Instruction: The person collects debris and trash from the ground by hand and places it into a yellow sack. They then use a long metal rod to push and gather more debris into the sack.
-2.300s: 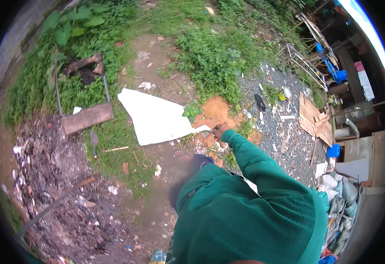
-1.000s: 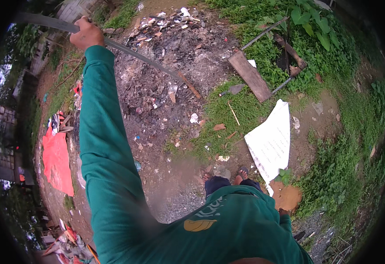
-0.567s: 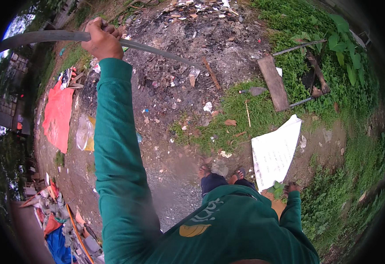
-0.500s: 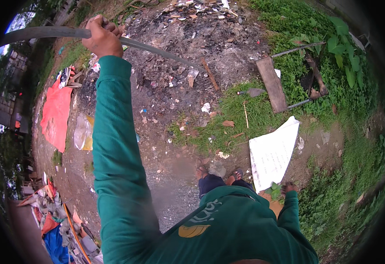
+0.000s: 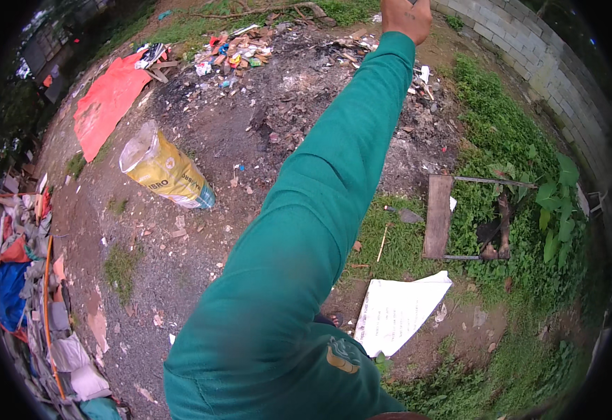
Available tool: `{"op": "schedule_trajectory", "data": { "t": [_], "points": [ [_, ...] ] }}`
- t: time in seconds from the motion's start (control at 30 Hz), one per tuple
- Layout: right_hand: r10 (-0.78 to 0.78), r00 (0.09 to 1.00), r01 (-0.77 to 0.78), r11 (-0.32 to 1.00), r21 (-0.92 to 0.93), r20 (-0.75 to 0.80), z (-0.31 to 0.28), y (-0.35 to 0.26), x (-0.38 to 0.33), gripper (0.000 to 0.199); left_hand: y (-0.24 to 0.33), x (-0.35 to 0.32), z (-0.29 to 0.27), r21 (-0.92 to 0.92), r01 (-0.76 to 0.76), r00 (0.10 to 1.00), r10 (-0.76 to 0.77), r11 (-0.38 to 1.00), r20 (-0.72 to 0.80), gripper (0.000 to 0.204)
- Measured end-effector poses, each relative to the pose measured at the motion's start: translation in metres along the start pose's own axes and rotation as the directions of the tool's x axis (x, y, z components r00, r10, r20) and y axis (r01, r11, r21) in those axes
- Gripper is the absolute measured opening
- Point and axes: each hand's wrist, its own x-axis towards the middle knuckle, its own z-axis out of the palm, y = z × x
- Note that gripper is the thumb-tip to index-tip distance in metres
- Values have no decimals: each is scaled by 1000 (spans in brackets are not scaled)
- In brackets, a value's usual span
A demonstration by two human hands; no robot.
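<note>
My left arm, in a green sleeve, reaches up across the middle of the view. At the top edge, my left hand (image 5: pixel 405 19) is closed, its fingers cut off by the frame. Only a small dark grey bit of the long grey pole (image 5: pixel 413 2) shows at it; the rest lies out of view. The burnt, debris-strewn ground (image 5: pixel 299 91) lies beside this forearm. My right hand is not in view. A white printed sheet (image 5: pixel 397 311) lies on the ground to the right of my body. My feet are mostly hidden by the sleeve.
A yellow sack (image 5: pixel 169 171) stands at left, with a red sheet (image 5: pixel 110 98) beyond it. A rectangular frame with a wooden board (image 5: pixel 437 217) and a trowel (image 5: pixel 409 216) lie at right. Piled rubbish (image 5: pixel 22 280) lines the left; a block wall (image 5: pixel 530 56) stands far right.
My left hand has swung from the upper left to the top edge right of centre, and the pole has mostly left the view. The yellow sack is uncovered; my right hand has gone out of view.
</note>
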Motion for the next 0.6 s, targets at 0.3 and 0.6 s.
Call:
{"op": "schedule_trajectory", "data": {
  "t": [0.3, 0.6],
  "points": [
    [-2, 990, 61, 910, 411, -142, -24, 146, -57, 26, -79, 57, 72, 104, 43, 999, -46, 994, 29, 39],
    [177, 982, -177, 984, 4, -71, 36, 244, -60, 34, -128, 102, 62, 362, 66, 997, -77, 930, 15, 51]
  ]
}}
